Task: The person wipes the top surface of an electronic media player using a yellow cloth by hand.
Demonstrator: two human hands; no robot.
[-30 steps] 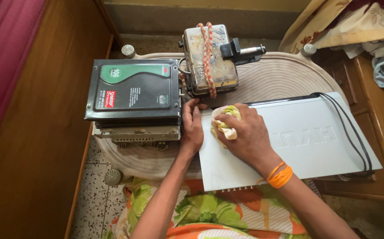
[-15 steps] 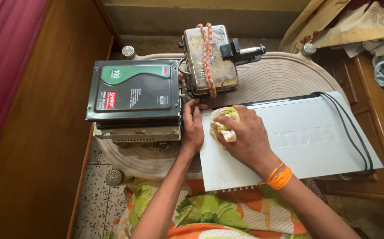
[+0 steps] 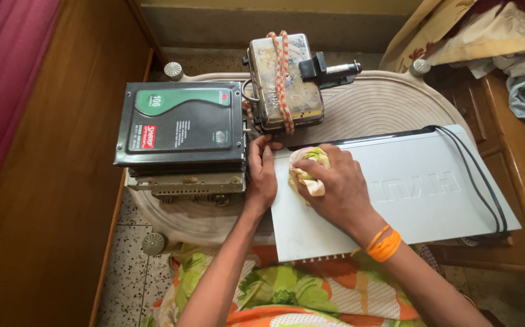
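**My cloth has hardly moved on the grey box**

My right hand is closed tight around a little crumpled cloth, yellow, green and white. I press it down on the flat grey box, near the box's left end. The cloth pokes out past my fingertips and touches the lid.

Compared with a second ago, the cloth has only slid a tiny bit. It sits at almost the same spot, close to the top left corner. So I think I am rubbing one small patch over and over. Most of the long lid, out toward the right, has no cloth on it.

My left hand has not shifted. It lies along the left edge of the grey box, fingers curled against it, thumb near the corner. It holds nothing; it just steadies the box.

Just beside my left hand is a black box with a green top. Behind it stands an old metal box tied with rope. Two black cables run along the right end of the grey box. Everything rests on a pale round table.
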